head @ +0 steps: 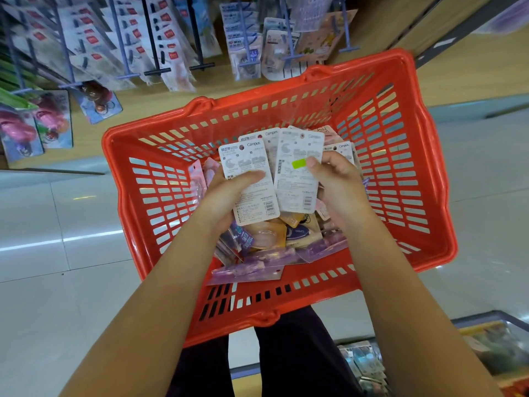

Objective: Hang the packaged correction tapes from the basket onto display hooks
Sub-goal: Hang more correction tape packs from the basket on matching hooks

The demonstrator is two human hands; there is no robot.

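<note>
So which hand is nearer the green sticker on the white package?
Right. The right hand grips that package, its thumb tip touching the green sticker. The left hand holds the neighbouring white package, off to the sticker's left.

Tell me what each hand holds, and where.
Left hand grips white carded correction-tape packs mid-card; right hand pinches another white pack near its green sticker.

I'm standing in a stationery shop: a red shopping basket [423, 156] sits before me on the pale tiled floor [57, 282], and far left, rows of display hooks [154, 53] carry carded packets [169, 38] against a wooden shelf wall [372, 21].
</note>
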